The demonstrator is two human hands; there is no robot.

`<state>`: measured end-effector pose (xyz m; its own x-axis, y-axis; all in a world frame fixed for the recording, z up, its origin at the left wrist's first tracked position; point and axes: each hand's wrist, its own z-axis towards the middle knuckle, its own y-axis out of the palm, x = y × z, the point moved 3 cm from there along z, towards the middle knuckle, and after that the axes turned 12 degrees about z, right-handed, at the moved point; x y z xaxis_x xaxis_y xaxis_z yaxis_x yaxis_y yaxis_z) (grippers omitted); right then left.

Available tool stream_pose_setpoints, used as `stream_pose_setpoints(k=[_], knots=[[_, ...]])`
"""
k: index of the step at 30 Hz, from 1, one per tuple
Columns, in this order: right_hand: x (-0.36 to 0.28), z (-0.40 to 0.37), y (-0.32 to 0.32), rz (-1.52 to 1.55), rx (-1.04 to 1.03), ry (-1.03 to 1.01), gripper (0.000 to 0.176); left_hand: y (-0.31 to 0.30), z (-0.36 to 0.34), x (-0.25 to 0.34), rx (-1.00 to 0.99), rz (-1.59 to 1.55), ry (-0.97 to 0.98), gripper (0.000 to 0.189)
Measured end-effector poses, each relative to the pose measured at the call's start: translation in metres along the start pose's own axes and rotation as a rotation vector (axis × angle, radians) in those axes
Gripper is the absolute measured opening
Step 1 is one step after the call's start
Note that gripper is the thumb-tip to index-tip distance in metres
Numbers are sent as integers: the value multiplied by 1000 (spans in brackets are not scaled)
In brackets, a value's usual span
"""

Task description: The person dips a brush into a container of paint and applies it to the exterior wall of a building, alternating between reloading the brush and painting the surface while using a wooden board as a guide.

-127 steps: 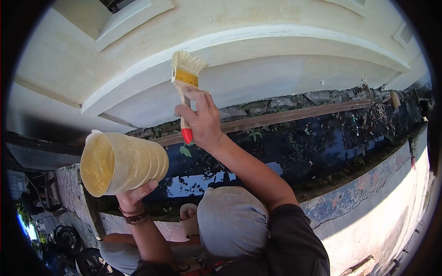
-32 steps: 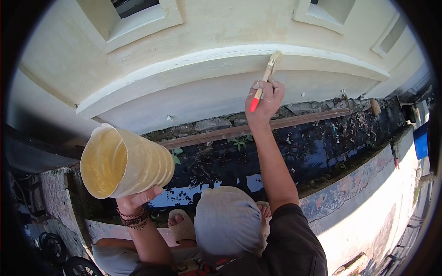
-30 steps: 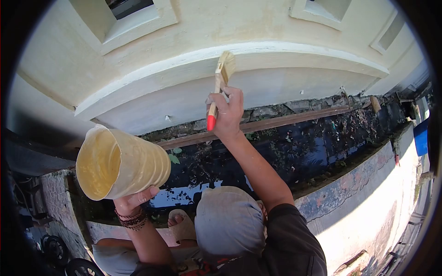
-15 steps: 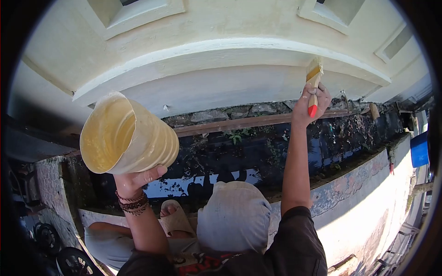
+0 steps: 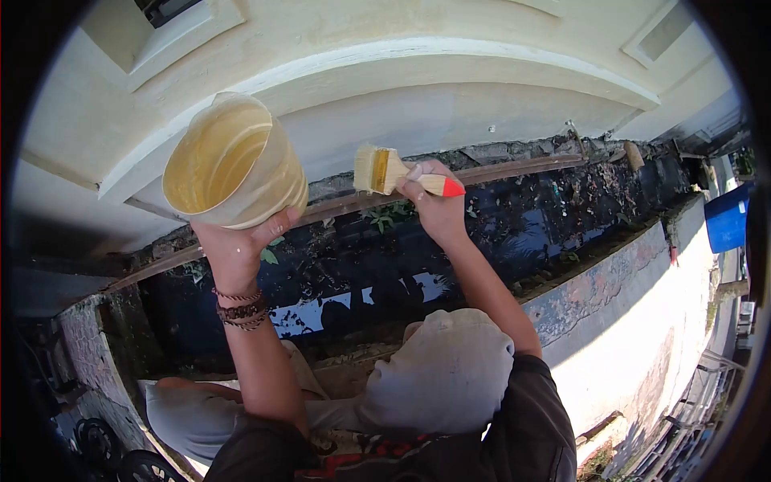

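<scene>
My left hand [image 5: 239, 245] grips a cut-off plastic paint container [image 5: 281, 173] from below, its thumb against the side. The container is tilted so its wide mouth shows, and yellowish cream paint coats the inside. My right hand [image 5: 440, 210] is closed round the wooden handle of a flat paintbrush [image 5: 393, 171] with a red handle tip. The brush's pale bristles point left toward the container, a short gap away from it. Behind both hands runs a cream wall [image 5: 385, 120] with a projecting ledge [image 5: 450, 71].
Below my hands lies a ditch of dark water [image 5: 361, 265] with debris and small plants [image 5: 391, 215]. A brown pipe-like rail [image 5: 514, 169] runs along the wall's foot. A low concrete wall [image 5: 610, 321] borders the near side; a blue bin [image 5: 728, 218] stands at far right.
My right hand has brought the brush away from the ledge, down and left toward the container, turning its bristles leftward. My left hand has raised the container slightly, and the view has shifted.
</scene>
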<state>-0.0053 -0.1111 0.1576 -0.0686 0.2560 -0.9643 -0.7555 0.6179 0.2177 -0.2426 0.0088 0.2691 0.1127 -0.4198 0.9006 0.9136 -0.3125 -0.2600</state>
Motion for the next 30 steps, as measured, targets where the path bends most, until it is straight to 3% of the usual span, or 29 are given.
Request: stream_pose_setpoints(k=[1,4,6,10,14,21,25,30], knots=[[-12,7,-26,308,84,27,14,9,6,-5,-6,40,51,78],[-112,22,-71,210,202,-84,19,41,17,-18,13,4,16,79],[-172,34,-70,104,133,-183,27,55,16,-30,72,20,97,75],[-242,63,-9,-91,-116,-232,37,65,5,-48,115,-29,44,71],[-234,66,76,-122,-256,-61,42,63,5,-56,195,70,94,73],[-195,49,115,-184,-199,104,37,44,10,-53,284,104,140,69],[-197,34,125,-262,-177,2,29,37,10,-57,333,193,211,69],[-194,6,147,-533,-391,-388,26,41,3,-61,457,175,238,74]])
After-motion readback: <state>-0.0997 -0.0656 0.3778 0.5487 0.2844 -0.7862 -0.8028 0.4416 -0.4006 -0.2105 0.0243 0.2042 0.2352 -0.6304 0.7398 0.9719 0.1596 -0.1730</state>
